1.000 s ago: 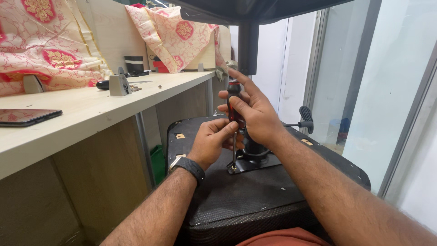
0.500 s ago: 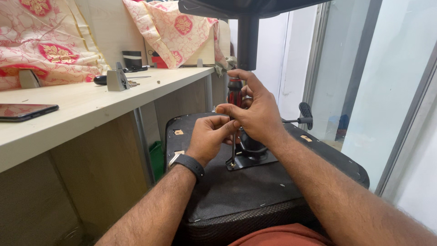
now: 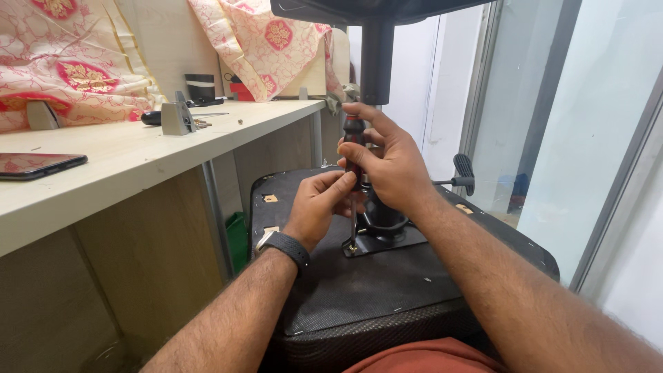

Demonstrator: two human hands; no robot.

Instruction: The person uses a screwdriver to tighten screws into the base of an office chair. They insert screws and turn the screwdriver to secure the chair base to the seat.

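Observation:
An upturned black chair seat [image 3: 387,290] lies in front of me, its metal base plate [image 3: 387,238] and black column [image 3: 377,62] pointing up. My right hand [image 3: 383,162] grips the dark red-and-black handle of a screwdriver [image 3: 353,138] held upright. The thin shaft [image 3: 353,228] runs down to a screw at the plate's left corner. My left hand [image 3: 321,204], with a black wristwatch [image 3: 283,245] on the wrist, pinches the shaft just below the handle.
A pale wooden desk [image 3: 138,166] runs along the left, holding a dark phone [image 3: 38,166], a small metal bracket [image 3: 177,117] and pink patterned cloth [image 3: 65,72]. A black lever [image 3: 461,173] sticks out right of the column. Glass panels [image 3: 587,138] stand at right.
The view has shifted slightly. Both hands stay on the screwdriver, and the fingers of the right hand have regripped the handle as it turns.

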